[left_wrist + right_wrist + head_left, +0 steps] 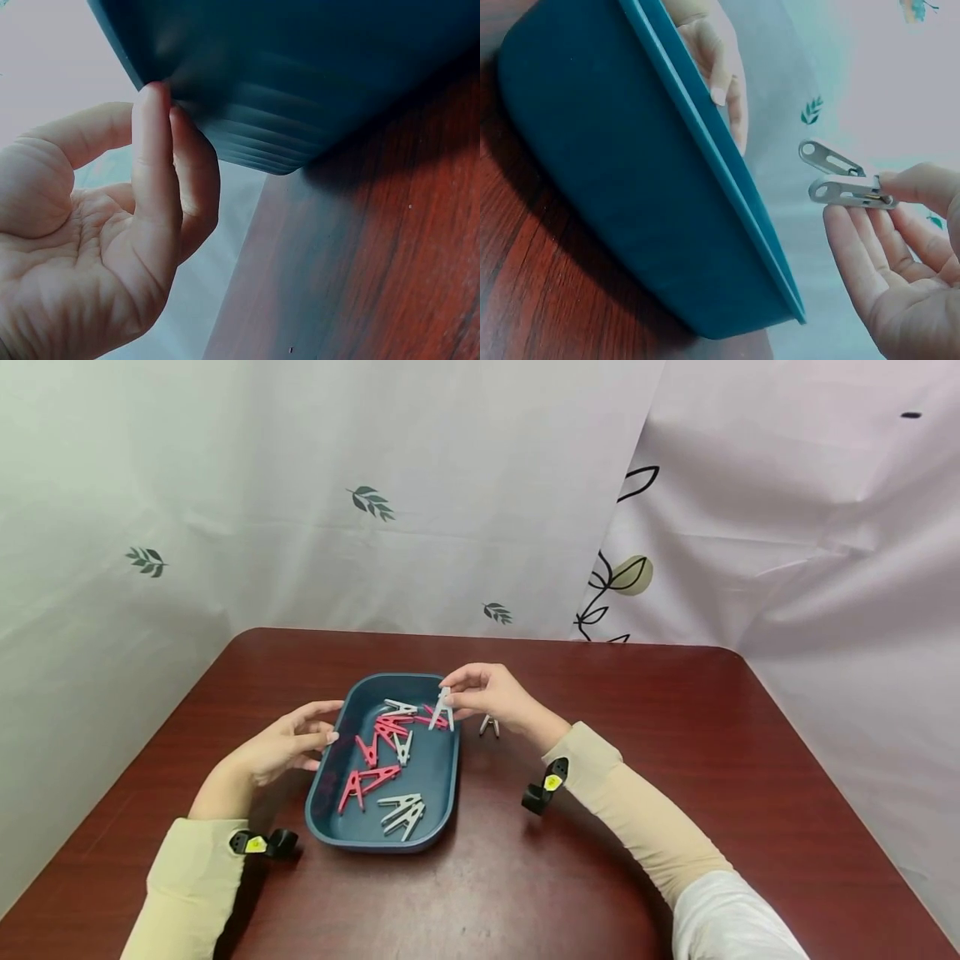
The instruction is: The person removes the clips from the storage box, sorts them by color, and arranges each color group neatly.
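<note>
Right hand [491, 693] pinches a white clothespin [442, 710] above the blue tray [442, 781]. Left hand [288, 745], fingers relaxed, touches the tray's left wall on the bench [637, 710].

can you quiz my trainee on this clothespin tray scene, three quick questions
1. True or false: the right hand pinches a white clothespin.
2. What does the left hand touch? A) a red clothespin B) the tray wall C) nothing
3. Fill in: one lone clothespin lies on the table, on the tray's ____ side.

Key: 1 true. 2 B, fingertips on the outer wall. 3 right.
</note>
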Available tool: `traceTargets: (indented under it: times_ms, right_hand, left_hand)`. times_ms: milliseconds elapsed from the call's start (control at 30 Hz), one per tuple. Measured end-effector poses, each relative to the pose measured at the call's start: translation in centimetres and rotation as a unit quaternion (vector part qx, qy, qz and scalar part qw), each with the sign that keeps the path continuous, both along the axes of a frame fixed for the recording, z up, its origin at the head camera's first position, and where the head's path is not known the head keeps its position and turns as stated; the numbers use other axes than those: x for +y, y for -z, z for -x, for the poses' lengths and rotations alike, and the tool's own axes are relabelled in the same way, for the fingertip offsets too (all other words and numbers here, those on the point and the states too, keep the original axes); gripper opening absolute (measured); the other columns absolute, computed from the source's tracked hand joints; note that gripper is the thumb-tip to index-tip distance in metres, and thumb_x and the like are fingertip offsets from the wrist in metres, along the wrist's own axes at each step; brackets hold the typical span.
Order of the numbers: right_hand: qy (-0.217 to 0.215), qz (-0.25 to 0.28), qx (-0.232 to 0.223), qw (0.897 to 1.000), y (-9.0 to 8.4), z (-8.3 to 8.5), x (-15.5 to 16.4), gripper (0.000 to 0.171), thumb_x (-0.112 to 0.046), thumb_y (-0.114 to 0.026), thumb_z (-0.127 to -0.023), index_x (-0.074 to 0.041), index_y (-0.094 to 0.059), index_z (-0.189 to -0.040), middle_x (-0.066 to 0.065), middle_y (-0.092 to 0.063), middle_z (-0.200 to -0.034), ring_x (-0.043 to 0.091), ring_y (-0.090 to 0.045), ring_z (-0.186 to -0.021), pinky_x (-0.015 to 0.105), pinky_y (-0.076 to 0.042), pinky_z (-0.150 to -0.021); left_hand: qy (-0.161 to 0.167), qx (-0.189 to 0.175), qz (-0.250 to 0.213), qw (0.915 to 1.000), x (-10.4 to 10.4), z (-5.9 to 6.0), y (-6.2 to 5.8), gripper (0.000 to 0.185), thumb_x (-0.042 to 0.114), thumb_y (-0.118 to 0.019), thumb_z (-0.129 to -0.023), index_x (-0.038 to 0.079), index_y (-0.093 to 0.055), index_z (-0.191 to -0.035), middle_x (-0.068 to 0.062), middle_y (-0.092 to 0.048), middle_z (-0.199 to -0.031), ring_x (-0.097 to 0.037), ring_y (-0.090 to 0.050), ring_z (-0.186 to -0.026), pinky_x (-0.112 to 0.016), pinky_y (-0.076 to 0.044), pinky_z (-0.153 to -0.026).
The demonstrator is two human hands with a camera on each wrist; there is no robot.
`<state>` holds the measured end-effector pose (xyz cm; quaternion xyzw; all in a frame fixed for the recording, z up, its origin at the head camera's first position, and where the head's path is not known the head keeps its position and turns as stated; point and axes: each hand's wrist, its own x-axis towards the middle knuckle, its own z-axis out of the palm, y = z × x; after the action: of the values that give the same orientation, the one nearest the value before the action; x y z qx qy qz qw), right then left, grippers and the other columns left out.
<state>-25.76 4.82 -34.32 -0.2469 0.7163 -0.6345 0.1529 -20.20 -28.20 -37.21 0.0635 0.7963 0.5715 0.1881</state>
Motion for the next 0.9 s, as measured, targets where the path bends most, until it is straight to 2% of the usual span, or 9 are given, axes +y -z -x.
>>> traceTargets:
  times_ms: [200,367,500,667,900]
  right_hand:
    - [0.01,0.007,0.0,1.0,-0.1,0.1,1.1,0.031,0.002,-0.065,-0.085,0.014,-0.059,-0.113,0.009,-0.066,-0.087,0.013,-0.066,-0.072,0.049,-0.056,-0.077]
    - [0.035,0.017,0.01,0.999,0.2,0.3,2.4,0.029,0.003,-0.064,-0.085,0.015,-0.059,-0.112,0.003,-0.067,-0.084,0.01,-0.065,-0.071,0.053,-0.054,-0.079]
    - [0.06,0.014,-0.003,0.998,0.6,0.5,3.5,0.029,0.002,-0.065,-0.085,0.013,-0.06,-0.112,-0.001,-0.068,-0.083,0.01,-0.065,-0.072,0.053,-0.053,-0.082]
    - [0.085,0.015,-0.034,0.996,1.3,0.7,4.4,0.035,0.003,-0.064,-0.085,0.016,-0.056,-0.117,0.001,-0.067,-0.089,0.012,-0.066,-0.075,0.056,-0.051,-0.085]
    - [0.13,-0.005,-0.068,0.989,2.8,0.8,6.0,0.036,0.003,-0.062,-0.086,0.016,-0.054,-0.12,0.004,-0.067,-0.092,0.017,-0.067,-0.08,0.045,-0.056,-0.079]
  left_hand:
    - [0.0,0.002,-0.003,1.0,-0.2,0.0,-0.1,0.068,0.02,-0.058,-0.095,0.004,-0.02,-0.148,-0.017,-0.055,-0.11,-0.015,-0.065,-0.086,-0.034,-0.058,-0.073]
    - [-0.001,-0.001,-0.003,1.0,-0.3,0.1,-0.1,0.068,0.021,-0.058,-0.095,0.004,-0.02,-0.148,-0.012,-0.056,-0.108,-0.014,-0.065,-0.086,-0.034,-0.058,-0.073]
    - [-0.001,-0.002,-0.003,1.0,-0.3,0.0,0.0,0.068,0.021,-0.058,-0.095,0.005,-0.02,-0.149,-0.012,-0.056,-0.108,-0.014,-0.065,-0.087,-0.034,-0.058,-0.073]
    - [0.001,0.001,-0.004,1.0,-0.3,0.0,0.0,0.068,0.02,-0.058,-0.095,0.004,-0.019,-0.149,-0.011,-0.056,-0.106,-0.014,-0.066,-0.087,-0.035,-0.058,-0.073]
    - [0.01,0.003,-0.012,0.9999,-0.1,0.1,0.2,0.066,0.019,-0.056,-0.096,0.003,-0.02,-0.148,-0.016,-0.055,-0.108,-0.015,-0.066,-0.086,-0.036,-0.058,-0.073]
